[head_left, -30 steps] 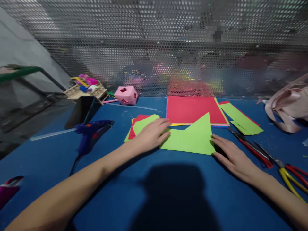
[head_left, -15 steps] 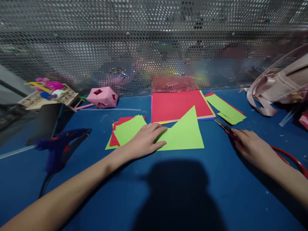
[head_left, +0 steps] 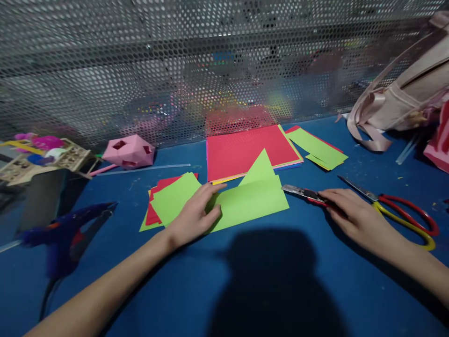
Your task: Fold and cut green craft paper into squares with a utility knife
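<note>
A light green sheet of paper (head_left: 252,199) lies in front of me, with a triangular green flap rising behind its upper edge. My left hand (head_left: 196,208) rests on its left part, thumb and fingers apart. In my right hand (head_left: 351,213) is a utility knife (head_left: 304,194) with its blade out, pointing left. Its tip is close to the sheet's right edge; whether it touches cannot be made out. Left of the sheet, and partly behind my left hand, sits a pile of green and red paper pieces (head_left: 175,194).
Scissors (head_left: 407,210) lie beyond my right hand. A stack of coloured paper (head_left: 245,152) and cut strips (head_left: 319,147) lie at the back. On the left are a blue glue gun (head_left: 59,243) and a pink paper polyhedron (head_left: 131,152). A perforated metal panel (head_left: 168,75) stands behind; a bag (head_left: 403,103) is right.
The utility knife has moved left to the green sheet's right edge. The sheet's outline has changed, with a strip now in front of the peak. The scissors show more fully. The view has shifted.
</note>
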`<state>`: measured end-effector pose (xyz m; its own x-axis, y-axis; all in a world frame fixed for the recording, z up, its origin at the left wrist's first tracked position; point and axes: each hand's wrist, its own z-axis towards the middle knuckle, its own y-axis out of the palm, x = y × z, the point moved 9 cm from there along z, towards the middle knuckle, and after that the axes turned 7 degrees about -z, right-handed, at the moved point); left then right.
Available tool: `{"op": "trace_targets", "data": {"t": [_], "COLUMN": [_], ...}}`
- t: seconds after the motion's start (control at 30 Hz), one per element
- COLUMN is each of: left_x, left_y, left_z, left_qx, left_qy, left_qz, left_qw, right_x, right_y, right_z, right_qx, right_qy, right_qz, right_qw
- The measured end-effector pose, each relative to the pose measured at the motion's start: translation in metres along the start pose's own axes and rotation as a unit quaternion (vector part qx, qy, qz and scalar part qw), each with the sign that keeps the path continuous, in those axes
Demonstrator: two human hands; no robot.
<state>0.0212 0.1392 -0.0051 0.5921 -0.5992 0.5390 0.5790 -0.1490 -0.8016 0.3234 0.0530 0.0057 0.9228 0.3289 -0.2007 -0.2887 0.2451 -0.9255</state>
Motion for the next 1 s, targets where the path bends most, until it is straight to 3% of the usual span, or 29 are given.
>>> {"op": "trace_targets", "data": {"t": [0.13, 0.4, 0.6, 0.7, 0.87, 1.0], "left_x": [0.003, 0.001, 0.018, 0.037, 0.061, 0.064], "left_y": [-0.002, 0.000, -0.005, 0.004, 0.036, 0.058], "left_z": [-0.004, -0.005, -0.004, -0.003, 0.000, 0.006], "left_qx": [0.011, 0.010, 0.062, 0.010, -0.142, -0.191], "left_qy": [0.022, 0.009, 0.074, 0.138, 0.221, 0.244], "left_qz": [0.005, 0.015, 0.154, 0.167, 0.105, 0.081], "left_qw": [1.000, 1.000, 0.983, 0.976, 0.959, 0.947], "right_x": [0.007, -0.008, -0.001, -0.002, -0.005, -0.009], "right_y": [-0.001, 0.007, 0.010, 0.010, 0.008, 0.008], "right_z": [0.001, 0.003, -0.001, -0.002, 0.000, 0.000], "right_qx": [0.018, -0.031, -0.067, -0.086, -0.081, -0.073], "right_qy": [0.018, -0.051, -0.058, -0.065, -0.061, -0.074], "right_qz": [0.005, 0.034, 0.053, 0.059, 0.058, 0.061], "right_qw": [1.000, 0.998, 0.995, 0.992, 0.993, 0.993]}}
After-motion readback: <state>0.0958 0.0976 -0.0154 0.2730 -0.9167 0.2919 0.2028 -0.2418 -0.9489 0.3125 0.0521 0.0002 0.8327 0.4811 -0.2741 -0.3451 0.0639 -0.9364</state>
